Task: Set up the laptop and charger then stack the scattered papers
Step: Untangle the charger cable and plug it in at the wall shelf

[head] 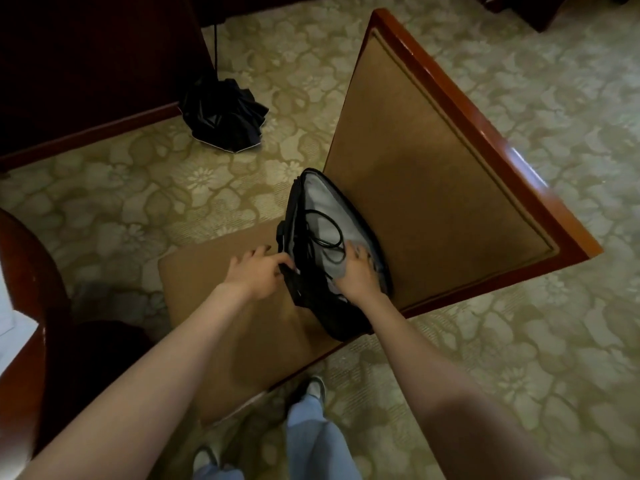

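Observation:
A black laptop bag (pixel 304 296) stands open on the brown seat of a chair (pixel 242 323), leaning against the chair's back. Its grey lining shows, with a coiled black charger cable (pixel 323 230) inside. My left hand (pixel 258 271) grips the bag's near black edge and holds it apart. My right hand (pixel 356 271) reaches into the opening, its fingers spread on the grey lining beside the cable. No laptop can be seen in the bag. White paper (pixel 14 317) shows at the far left edge.
The chair's padded back (pixel 433 174) with a red-brown wooden frame rises to the right. A folded black umbrella (pixel 225 116) lies on the patterned carpet beside dark wooden furniture (pixel 86 64). A rounded dark wooden table edge (pixel 27 282) is at the left. My feet (pixel 311 389) stand below.

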